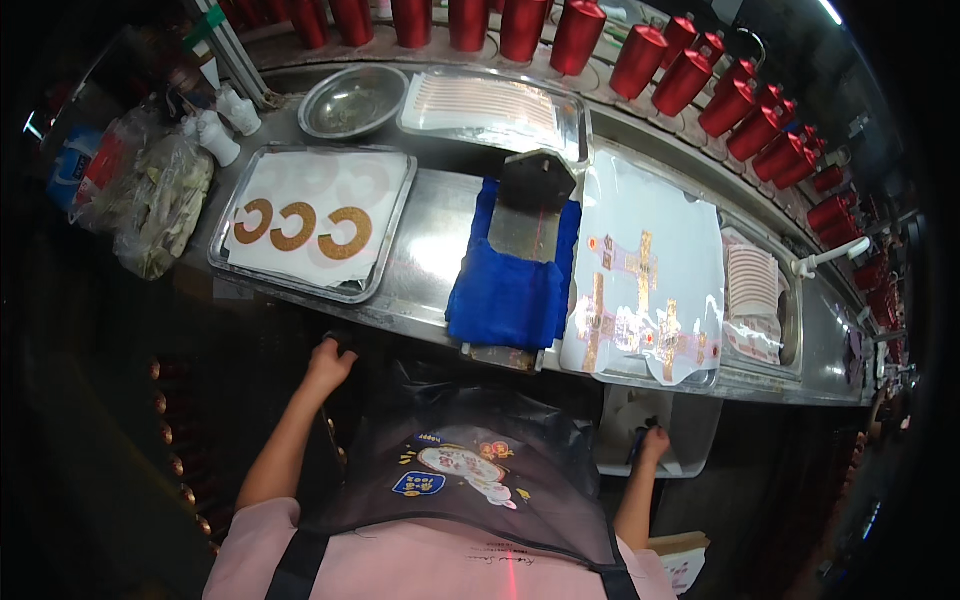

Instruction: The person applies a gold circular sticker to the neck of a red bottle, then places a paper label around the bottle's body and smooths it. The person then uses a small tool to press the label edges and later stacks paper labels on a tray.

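Observation:
My left hand (331, 366) is low, below the front edge of the steel bench, its fingers curled round something dark that I cannot make out. On the other side of my lap, my right hand (655, 444) is closed at a dark object too small to name, beside a whitish plastic bin (688, 462). Both hands are apart from the bench top. Above them stands a dark metal block fixture (537, 183) with a blue cloth (507, 303) draped over its front. To its right lies a translucent sheet (655, 205) with gold cross-shaped decals.
Left on the bench, a steel tray (383, 278) holds white paper with gold C-shaped decals (343, 233). Behind are a round metal bowl (352, 103) and a tray of striped sheets (487, 104). Red bottles (578, 38) line a curved conveyor. Plastic bags (150, 215) sit far left.

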